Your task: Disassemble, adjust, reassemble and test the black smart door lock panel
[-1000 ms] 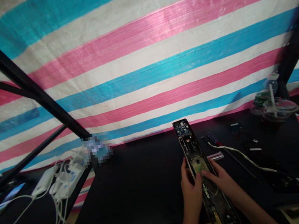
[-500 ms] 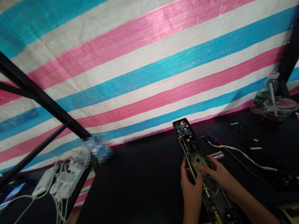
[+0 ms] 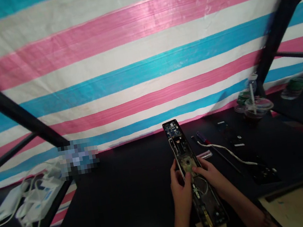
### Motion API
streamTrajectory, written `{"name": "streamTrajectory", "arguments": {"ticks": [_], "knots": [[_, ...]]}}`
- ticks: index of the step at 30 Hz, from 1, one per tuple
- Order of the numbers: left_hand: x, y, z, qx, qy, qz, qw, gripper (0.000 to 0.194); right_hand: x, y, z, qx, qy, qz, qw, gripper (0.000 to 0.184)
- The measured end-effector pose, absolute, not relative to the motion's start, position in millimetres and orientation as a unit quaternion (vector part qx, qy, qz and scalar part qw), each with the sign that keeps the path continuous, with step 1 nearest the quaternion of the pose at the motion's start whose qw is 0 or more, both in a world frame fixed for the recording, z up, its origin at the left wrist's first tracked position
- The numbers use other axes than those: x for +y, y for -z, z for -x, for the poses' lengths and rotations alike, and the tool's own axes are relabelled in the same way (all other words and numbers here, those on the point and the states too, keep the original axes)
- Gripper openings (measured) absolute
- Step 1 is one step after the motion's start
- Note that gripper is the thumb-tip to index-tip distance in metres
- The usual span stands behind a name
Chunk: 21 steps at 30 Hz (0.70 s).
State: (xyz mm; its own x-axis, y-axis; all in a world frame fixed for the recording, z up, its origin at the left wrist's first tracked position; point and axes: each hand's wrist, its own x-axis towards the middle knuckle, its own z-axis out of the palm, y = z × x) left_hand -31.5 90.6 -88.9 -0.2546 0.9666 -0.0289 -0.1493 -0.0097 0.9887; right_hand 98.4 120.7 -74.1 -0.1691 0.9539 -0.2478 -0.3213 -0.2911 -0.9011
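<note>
Gripping the long open panel from both flanks: left hand closed on its left edge, thumb up over the round brass-coloured part; right hand closed on its right edge, fingertips touching that same round part; since a second ago, barely any shift of either hand against the panel, only the view swinging left and down, so work on the middle section seems to be carrying on unchanged; panel lying on the black table, inner side up, wiring and circuit board exposed; long axis running from the near edge of the table towards the far edge, leaning slightly left at the far end; board end pointing away at the striped tarp, near end overhanging the near edge, possibly, though dim there; just right of the panel, a screwdriver and a white cable; near the far right corner, a lidded cup with a straw; off the left edge, white chargers and cords.
</note>
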Motion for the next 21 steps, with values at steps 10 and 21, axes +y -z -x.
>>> {"name": "streamTrajectory", "arguments": {"ticks": [10,21], "knots": [[91.4,80.8,31.9,0.53,-0.586,-0.389,0.474,0.067,121.2,62.5,-101.2,-0.307,-0.714,0.422,0.466,0.049],[91.0,84.4,27.0,0.538,-0.583,-0.398,0.46,0.071,123.4,72.2,-96.5,-0.385,-0.642,0.451,0.487,0.05]]}}
